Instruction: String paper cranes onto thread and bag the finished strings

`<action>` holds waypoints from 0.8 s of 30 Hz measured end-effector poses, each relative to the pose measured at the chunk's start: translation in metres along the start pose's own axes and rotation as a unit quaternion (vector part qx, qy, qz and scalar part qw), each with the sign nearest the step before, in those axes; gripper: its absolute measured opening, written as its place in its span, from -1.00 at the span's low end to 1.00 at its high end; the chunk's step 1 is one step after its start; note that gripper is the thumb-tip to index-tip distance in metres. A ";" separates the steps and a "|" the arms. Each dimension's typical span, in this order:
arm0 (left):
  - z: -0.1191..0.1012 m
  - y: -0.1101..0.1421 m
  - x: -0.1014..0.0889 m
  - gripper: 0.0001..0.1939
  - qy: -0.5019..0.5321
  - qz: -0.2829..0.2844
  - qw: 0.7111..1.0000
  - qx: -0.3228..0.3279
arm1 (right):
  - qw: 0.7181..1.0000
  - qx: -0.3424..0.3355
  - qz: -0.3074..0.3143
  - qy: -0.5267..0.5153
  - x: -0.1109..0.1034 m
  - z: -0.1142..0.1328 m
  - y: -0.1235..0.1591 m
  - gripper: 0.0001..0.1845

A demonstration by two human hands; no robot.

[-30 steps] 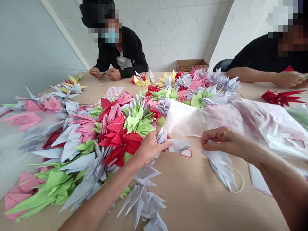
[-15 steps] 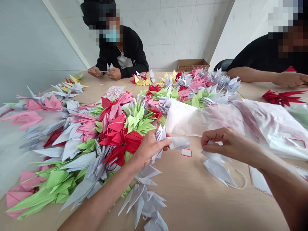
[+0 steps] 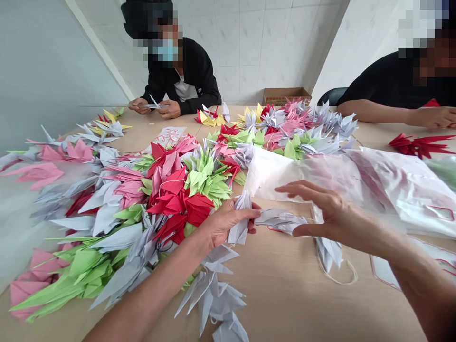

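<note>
My left hand (image 3: 225, 222) pinches a folded pale-grey origami crane (image 3: 241, 209) between thumb and fingers. From it a row of pale cranes (image 3: 278, 219) stretches right toward my right hand (image 3: 327, 209). That hand is open, its fingers spread above the row; whether the thumb touches it I cannot tell. Below the right hand another pale crane (image 3: 329, 251) hangs beside a loop of white string (image 3: 351, 279). More pale cranes (image 3: 223, 297) trail down the table under my left wrist.
Heaped cranes in red (image 3: 171, 197), green (image 3: 85, 270) and pink cover the left and back. A translucent plastic bag (image 3: 342, 175) lies at right. Red-edged labels (image 3: 388, 273) rest near my right forearm. Across the table sit one person (image 3: 195, 71) and another (image 3: 381, 85); behind is a cardboard box (image 3: 285, 94).
My right hand has opened from a closed grip and moved slightly left. The pale cranes beside it now lie in a row between both hands. My left hand keeps its hold.
</note>
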State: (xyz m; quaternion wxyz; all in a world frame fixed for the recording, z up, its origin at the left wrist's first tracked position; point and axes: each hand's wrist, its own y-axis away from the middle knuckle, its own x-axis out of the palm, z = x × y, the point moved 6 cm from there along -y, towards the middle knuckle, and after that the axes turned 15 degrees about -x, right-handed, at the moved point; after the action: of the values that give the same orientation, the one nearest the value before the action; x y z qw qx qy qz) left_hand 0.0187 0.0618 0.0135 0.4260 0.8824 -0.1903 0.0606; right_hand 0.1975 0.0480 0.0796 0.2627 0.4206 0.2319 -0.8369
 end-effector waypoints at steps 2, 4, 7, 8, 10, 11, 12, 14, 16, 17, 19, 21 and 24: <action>0.001 0.000 0.002 -0.69 -0.015 0.022 1.000 0.005 | 0.998 -0.029 0.020 -0.053 0.004 0.010 -0.006 -0.60; 0.000 0.001 0.005 -0.65 -0.029 0.047 0.998 0.015 | 0.995 -0.010 0.022 -0.092 0.006 0.010 -0.008 -0.67; -0.003 0.005 0.008 -0.53 -0.080 0.080 0.993 0.033 | 0.993 0.048 -0.008 -0.109 0.005 -0.004 -0.007 -0.64; -0.005 0.007 0.009 -0.47 -0.106 0.085 0.990 0.043 | 0.991 0.065 -0.017 -0.118 0.005 -0.011 -0.005 -0.64; -0.008 0.009 0.008 -0.35 -0.163 0.077 0.981 0.068 | 0.981 0.098 -0.030 -0.162 0.007 -0.025 -0.002 -0.63; -0.009 0.010 0.006 -0.29 -0.189 0.065 0.977 0.081 | 0.973 0.112 -0.037 -0.197 0.009 -0.031 -0.001 -0.62; -0.011 0.010 0.004 -0.25 -0.209 0.052 0.972 0.096 | 0.963 0.125 -0.044 -0.235 0.011 -0.036 0.000 -0.61; -0.013 0.009 0.002 -0.24 -0.232 0.037 0.964 0.123 | 0.938 0.151 -0.050 -0.307 0.016 -0.043 0.002 -0.60; -0.014 0.008 0.002 -0.30 -0.230 0.041 0.962 0.139 | 0.916 0.170 -0.045 -0.359 0.019 -0.046 0.003 -0.61; -0.014 0.007 0.002 -0.33 -0.222 0.047 0.964 0.140 | 0.909 0.175 -0.042 -0.376 0.020 -0.046 0.003 -0.60; -0.013 0.005 0.002 -0.39 -0.201 0.065 0.969 0.126 | 0.901 0.180 -0.039 -0.392 0.020 -0.047 0.004 -0.59; -0.011 0.004 0.002 -0.43 -0.170 0.090 0.976 0.099 | 0.900 0.185 -0.041 -0.392 0.019 -0.048 0.005 -0.58; -0.010 0.004 0.002 -0.43 -0.115 0.130 0.983 0.054 | 0.900 0.190 -0.050 -0.390 0.016 -0.050 0.006 -0.60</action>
State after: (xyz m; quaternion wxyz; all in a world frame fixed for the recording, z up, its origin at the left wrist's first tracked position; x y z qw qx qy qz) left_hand 0.0197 0.0665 0.0234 0.3414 0.8729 -0.3477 0.0236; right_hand 0.2224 0.0697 0.0389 0.2049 0.0903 -0.0318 -0.9741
